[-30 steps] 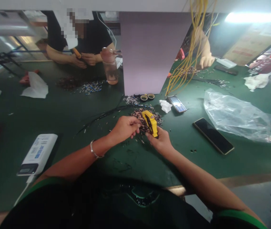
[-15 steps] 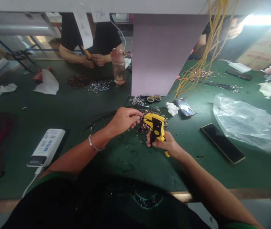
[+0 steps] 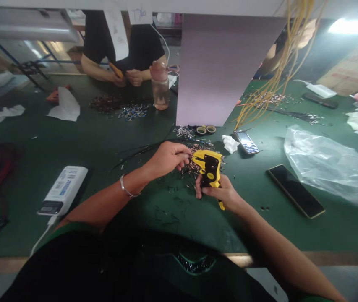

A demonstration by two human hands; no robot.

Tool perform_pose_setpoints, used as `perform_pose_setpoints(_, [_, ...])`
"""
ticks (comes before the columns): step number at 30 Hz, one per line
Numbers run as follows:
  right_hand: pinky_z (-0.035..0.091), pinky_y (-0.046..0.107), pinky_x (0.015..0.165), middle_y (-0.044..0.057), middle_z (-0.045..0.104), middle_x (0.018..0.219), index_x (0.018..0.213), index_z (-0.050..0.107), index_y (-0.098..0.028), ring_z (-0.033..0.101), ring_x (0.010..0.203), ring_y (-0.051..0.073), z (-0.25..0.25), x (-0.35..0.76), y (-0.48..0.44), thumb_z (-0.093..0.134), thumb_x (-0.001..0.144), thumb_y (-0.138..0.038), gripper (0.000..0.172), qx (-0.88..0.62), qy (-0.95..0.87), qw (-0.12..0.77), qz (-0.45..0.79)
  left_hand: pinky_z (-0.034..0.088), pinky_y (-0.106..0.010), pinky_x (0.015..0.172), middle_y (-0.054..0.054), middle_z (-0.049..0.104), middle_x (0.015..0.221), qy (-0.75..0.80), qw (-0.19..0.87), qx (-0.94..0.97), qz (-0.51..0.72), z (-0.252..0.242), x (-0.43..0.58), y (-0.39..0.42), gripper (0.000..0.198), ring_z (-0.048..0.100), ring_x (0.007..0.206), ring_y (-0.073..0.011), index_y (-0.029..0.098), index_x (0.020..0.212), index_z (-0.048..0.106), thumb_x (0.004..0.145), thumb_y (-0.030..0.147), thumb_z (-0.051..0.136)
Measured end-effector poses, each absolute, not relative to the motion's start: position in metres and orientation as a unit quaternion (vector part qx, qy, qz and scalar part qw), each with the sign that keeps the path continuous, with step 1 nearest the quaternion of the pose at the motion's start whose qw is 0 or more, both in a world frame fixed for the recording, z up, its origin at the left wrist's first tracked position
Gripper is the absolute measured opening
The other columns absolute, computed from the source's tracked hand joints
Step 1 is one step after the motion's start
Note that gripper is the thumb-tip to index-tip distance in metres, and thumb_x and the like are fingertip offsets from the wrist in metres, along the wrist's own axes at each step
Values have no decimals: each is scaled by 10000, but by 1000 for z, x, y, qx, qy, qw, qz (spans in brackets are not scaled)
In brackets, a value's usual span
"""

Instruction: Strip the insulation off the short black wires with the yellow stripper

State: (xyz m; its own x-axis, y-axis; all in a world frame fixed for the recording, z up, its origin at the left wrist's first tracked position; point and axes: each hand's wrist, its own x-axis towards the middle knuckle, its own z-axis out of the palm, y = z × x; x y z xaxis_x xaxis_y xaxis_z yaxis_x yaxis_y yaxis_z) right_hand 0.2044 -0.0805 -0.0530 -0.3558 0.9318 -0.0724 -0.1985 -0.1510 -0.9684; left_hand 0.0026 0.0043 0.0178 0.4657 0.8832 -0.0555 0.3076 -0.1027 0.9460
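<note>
My right hand [image 3: 221,193] is closed round the handles of a yellow and black wire stripper [image 3: 209,166], its head held upright over a pile of small cut wire pieces [image 3: 194,161] on the green table. My left hand [image 3: 168,157] is pinched shut at the stripper's jaws on something too small to make out. Thin black wires [image 3: 134,153] run off to the left from that hand. A metal bracelet sits on my left wrist.
A white power bank [image 3: 63,191] lies at the left, a black phone [image 3: 296,191] and clear plastic bag [image 3: 330,165] at the right. A keypad phone [image 3: 245,141], tape rolls [image 3: 205,129] and a purple panel [image 3: 226,71] stand behind. Another person's hands [image 3: 125,77] work across the table by a bottle [image 3: 160,86].
The stripper has gone from lying flat toward the pile to standing upright in my right hand, which slid down its handles. My left hand stays pinched at the jaws.
</note>
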Motion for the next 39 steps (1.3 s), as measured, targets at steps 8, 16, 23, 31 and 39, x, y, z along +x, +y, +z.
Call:
perform_pose_setpoints(8, [524,356,609,16,659,670,843,670,-166,616,581,178,-53,204,-83,790,722,-336,241,-386,-487,417,664,486,-223,502,-25,648,667,439,525,676,274,19,4,4,176,557,513,-82,132,819,691,757,169,530])
perform_pose_setpoints(16, [494,330,559,-1,632,622,812,655,-166,581,530,154,-51,202,-86,789,731,-346,239,-399,-488,411,658,484,-233,503,-21,649,669,431,538,671,273,16,2,7,165,560,514,-87,149,821,695,766,181,543])
perform_pose_setpoints(23, [475,299,516,-29,584,588,810,603,-184,538,484,129,-53,195,-90,776,729,-360,260,-425,-483,422,639,490,-256,499,-45,665,665,403,599,642,259,13,-2,15,99,573,500,-92,131,793,666,761,213,620])
perform_pose_setpoints(31, [413,258,426,-55,536,513,790,560,-195,475,414,105,-60,190,-93,746,729,-377,267,-470,-492,426,596,489,-248,486,-46,672,651,401,601,642,257,3,-1,22,90,582,507,-91,138,749,656,724,224,656])
perform_pose_setpoints(39, [397,259,385,-60,538,474,787,571,-196,467,365,108,-65,189,-95,763,725,-378,272,-475,-468,437,604,488,-238,462,-29,655,610,421,567,654,270,-1,2,21,60,566,473,-84,145,725,654,715,192,618])
